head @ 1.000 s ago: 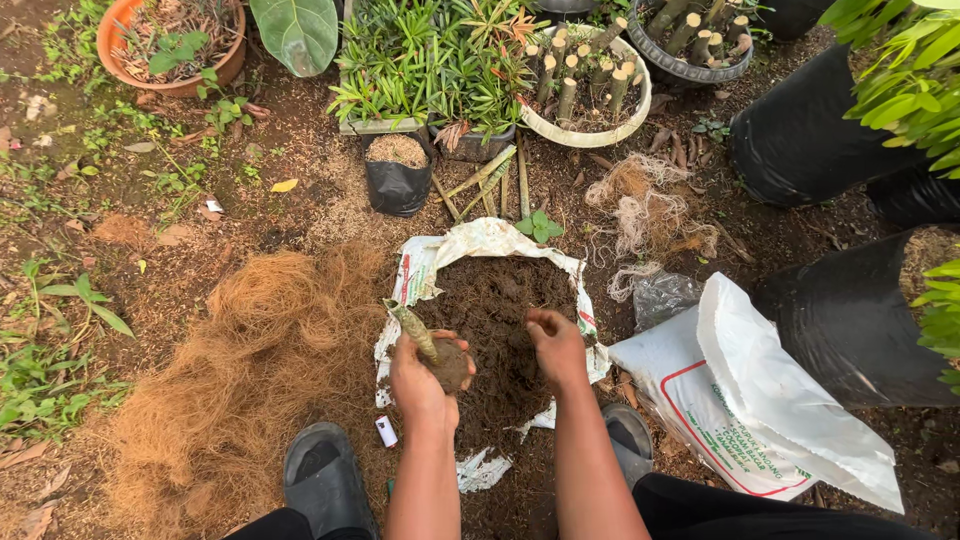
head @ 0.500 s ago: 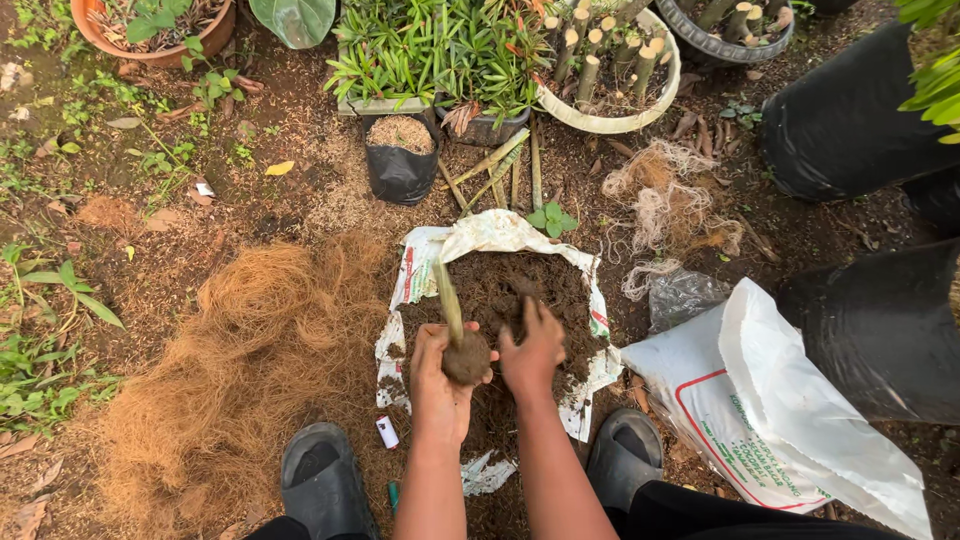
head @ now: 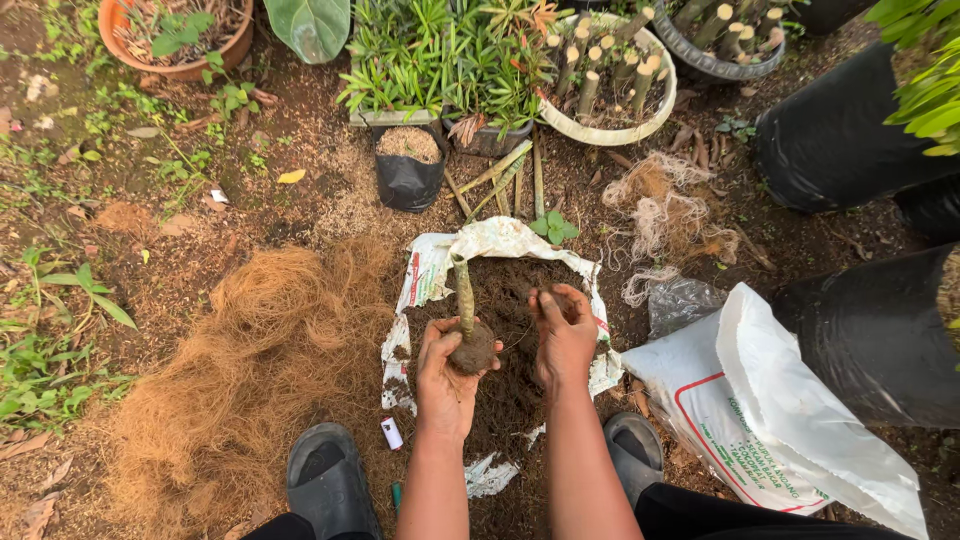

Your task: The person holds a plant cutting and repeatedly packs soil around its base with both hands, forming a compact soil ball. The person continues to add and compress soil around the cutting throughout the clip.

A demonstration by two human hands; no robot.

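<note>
In the centre of the frame the left hand (head: 447, 375) is cupping a plant cutting (head: 466, 320) by its soil-caked base, the fingers curling closed around the dark clump. The cutting's pale green stem is standing nearly upright, its long axis pointing toward the top of the frame and leaning slightly left. Just to the right, the right hand (head: 563, 335) is hovering over the open soil sack (head: 432, 272), fingers loosely curled around what looks like a pinch of dark soil; whether they are truly gripping it cannot be told. The clump is lying to the left of the right hand, near but apart from it, so the left hand is the nearer one. A heap of brown coconut fibre (head: 255, 375) is spreading at lower left, and a white bag (head: 770, 410) is lying at lower right.
</note>
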